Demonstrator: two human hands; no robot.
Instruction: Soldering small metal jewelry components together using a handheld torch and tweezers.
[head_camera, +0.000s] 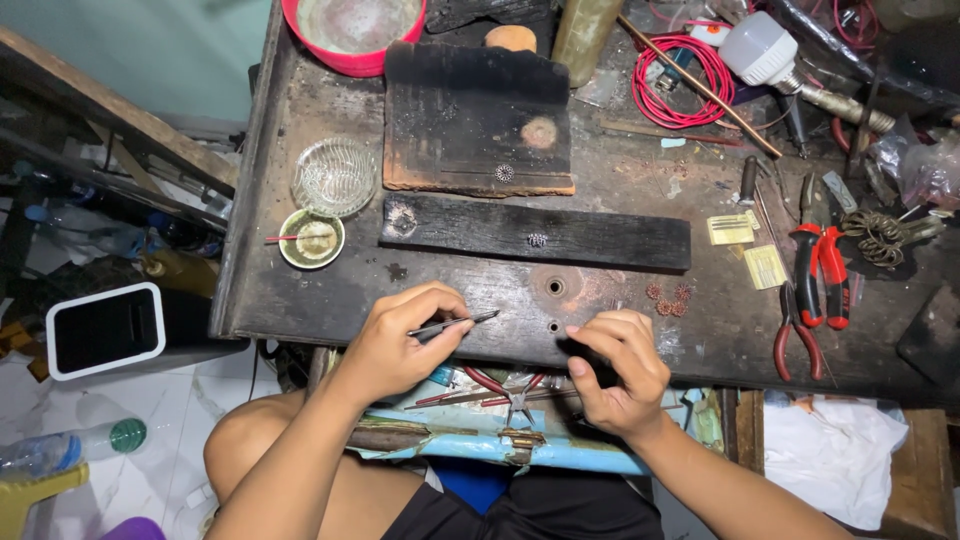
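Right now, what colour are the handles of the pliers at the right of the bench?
Red handles on the pliers, clearest in the head view.

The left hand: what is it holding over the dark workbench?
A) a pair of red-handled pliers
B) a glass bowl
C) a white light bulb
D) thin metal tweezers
D: the left hand pinches thin metal tweezers, tips pointing toward the right hand.

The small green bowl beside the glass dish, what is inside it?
The small green bowl holds a pale, yellowish paste or residue, and a thin red-handled stick rests across its rim, its tip in the bowl. What lies beneath the paste cannot be seen.
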